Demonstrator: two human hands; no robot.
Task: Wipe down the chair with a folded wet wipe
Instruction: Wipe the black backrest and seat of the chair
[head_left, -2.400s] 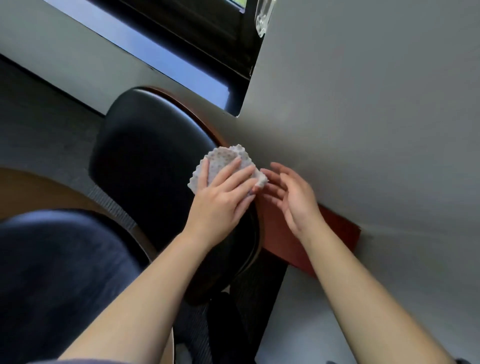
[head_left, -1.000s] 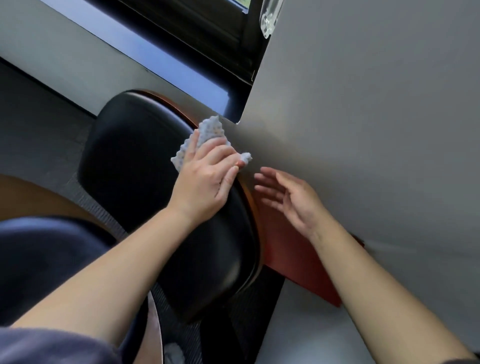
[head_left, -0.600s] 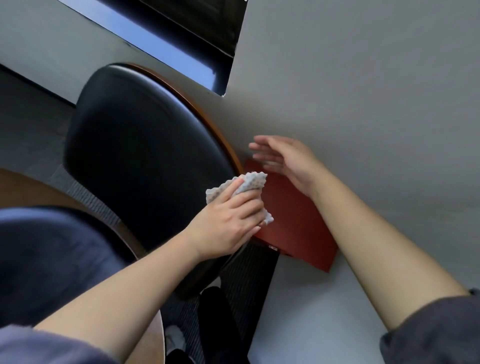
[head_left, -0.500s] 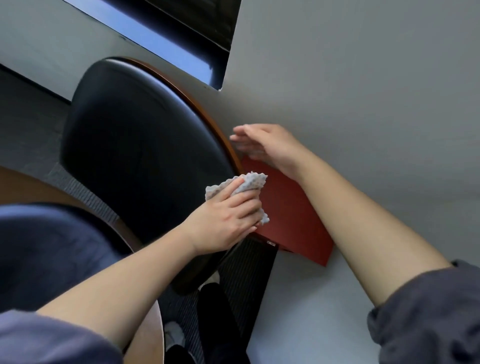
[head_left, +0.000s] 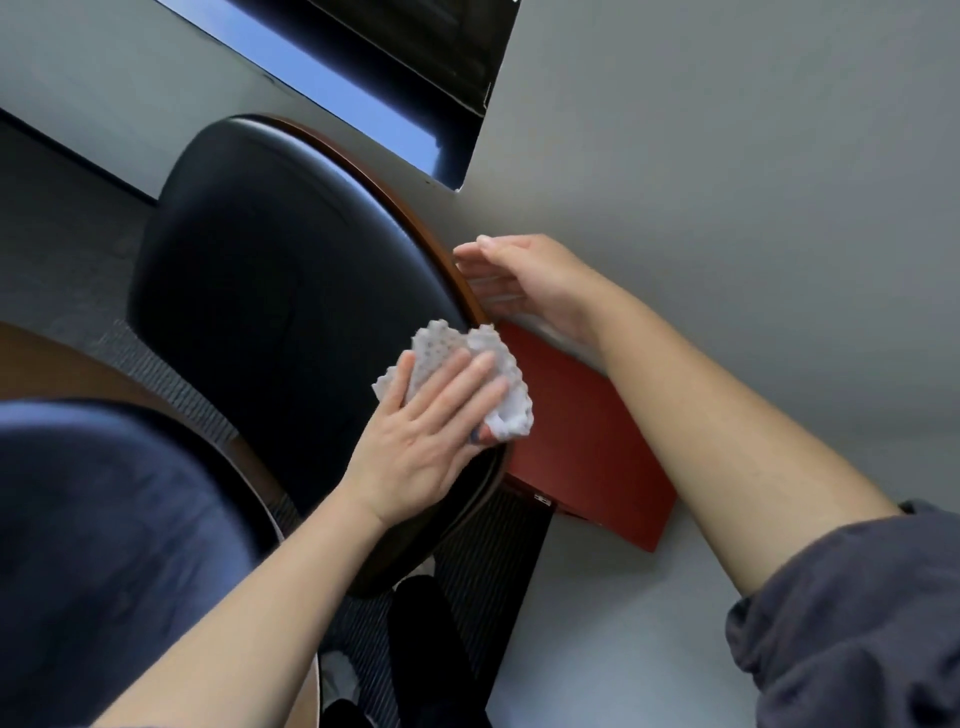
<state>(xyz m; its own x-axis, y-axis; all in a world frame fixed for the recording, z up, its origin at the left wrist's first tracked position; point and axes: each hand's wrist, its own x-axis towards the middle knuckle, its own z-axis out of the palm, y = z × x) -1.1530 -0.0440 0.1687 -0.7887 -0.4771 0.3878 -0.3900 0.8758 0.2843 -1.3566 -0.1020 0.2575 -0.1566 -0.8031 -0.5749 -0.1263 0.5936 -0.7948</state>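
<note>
Item: chair (head_left: 270, 291), black padded face with a brown wooden rim (head_left: 415, 218), set against a grey wall (head_left: 727, 182). Wet wipe (head_left: 470, 358), folded and white, lies on the pad's right edge, just inside the rim. Left hand (head_left: 431, 431): fingers flat and spread, pressing the wipe to the pad. Right hand (head_left: 524, 280): fingers straight, holding nothing, touching the rim's outer side. Progress: wiping judged under way; no damp trace shows, so the share done cannot be told.
</note>
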